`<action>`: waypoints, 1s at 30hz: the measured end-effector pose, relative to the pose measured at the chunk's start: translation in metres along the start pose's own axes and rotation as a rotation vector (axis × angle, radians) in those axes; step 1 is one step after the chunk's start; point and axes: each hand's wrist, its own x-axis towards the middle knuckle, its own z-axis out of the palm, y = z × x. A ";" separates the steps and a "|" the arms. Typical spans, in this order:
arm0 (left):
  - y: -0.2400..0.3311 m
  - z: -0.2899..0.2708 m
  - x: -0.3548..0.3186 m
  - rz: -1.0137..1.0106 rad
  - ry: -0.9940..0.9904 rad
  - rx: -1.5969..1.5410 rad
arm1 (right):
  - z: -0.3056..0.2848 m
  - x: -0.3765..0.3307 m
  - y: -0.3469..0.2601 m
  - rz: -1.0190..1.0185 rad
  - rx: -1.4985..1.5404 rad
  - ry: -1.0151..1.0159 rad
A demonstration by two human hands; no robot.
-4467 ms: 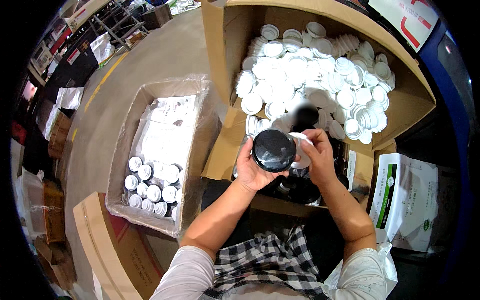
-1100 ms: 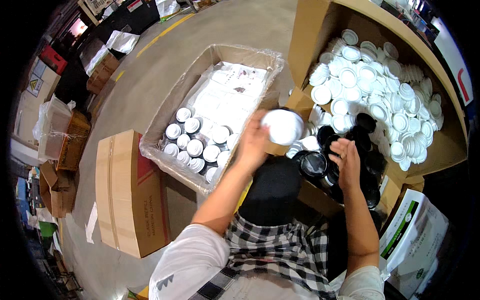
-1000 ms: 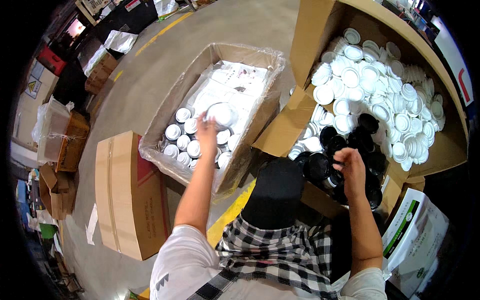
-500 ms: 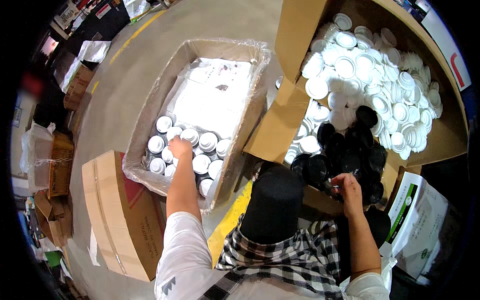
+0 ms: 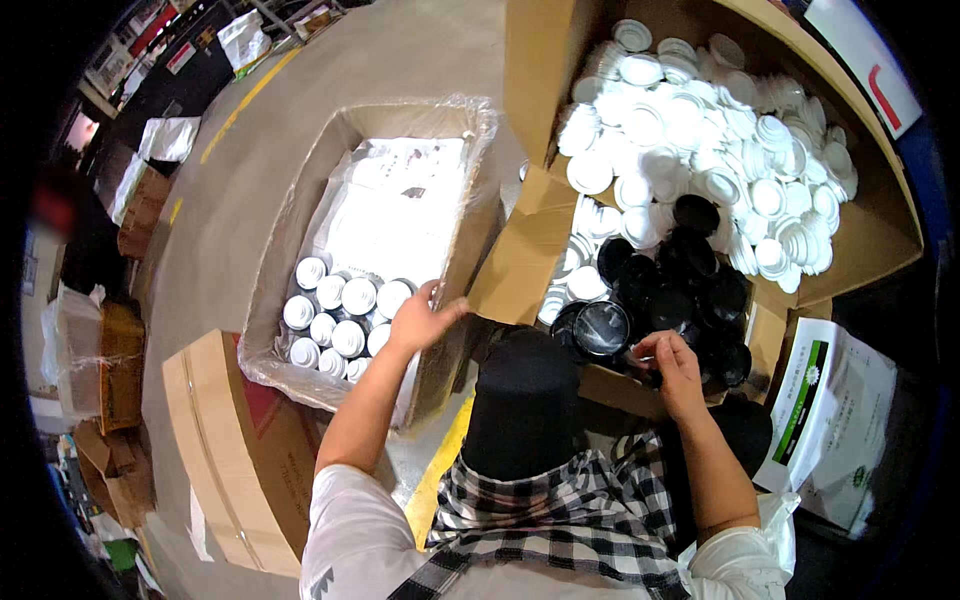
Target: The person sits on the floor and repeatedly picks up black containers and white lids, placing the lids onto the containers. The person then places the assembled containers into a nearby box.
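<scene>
My left hand (image 5: 425,318) is over the right wall of a plastic-lined carton (image 5: 470,215). Its fingers are apart, with the thumb stretched toward a cardboard flap, and nothing shows in it. Inside the carton's near end stand several white stepped caps (image 5: 348,338), in rows. My right hand (image 5: 670,365) pinches at the near edge of a pile of round black lids (image 5: 668,305); what its fingertips hold is too small to make out. Close to those fingertips, a shiny black lid (image 5: 603,328) faces up; whether they touch it, I cannot tell.
A large open carton (image 5: 880,235) on the right holds a heap of white round lids (image 5: 720,150) behind the black ones. Its flap (image 5: 525,245) leans toward the lined carton. A closed carton (image 5: 225,450) stands near left. White-and-green packaging (image 5: 835,430) lies at right.
My left hand has left the white caps and moved right, to the carton's wall. My right hand stays by the black lids, fingers still pinched. The whole view has shifted slightly.
</scene>
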 end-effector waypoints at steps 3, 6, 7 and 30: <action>-0.031 0.022 -0.018 -0.058 -0.159 0.213 | -0.001 -0.002 0.010 -0.028 -0.030 -0.036; -0.048 0.037 -0.034 -0.016 -0.090 0.222 | 0.002 -0.005 0.007 -0.064 -0.042 -0.010; -0.044 0.044 -0.041 -0.011 -0.083 0.251 | 0.001 -0.005 0.009 -0.087 -0.056 -0.005; -0.018 0.021 -0.146 0.047 -0.641 0.312 | -0.112 -0.006 -0.032 -0.253 -0.047 0.254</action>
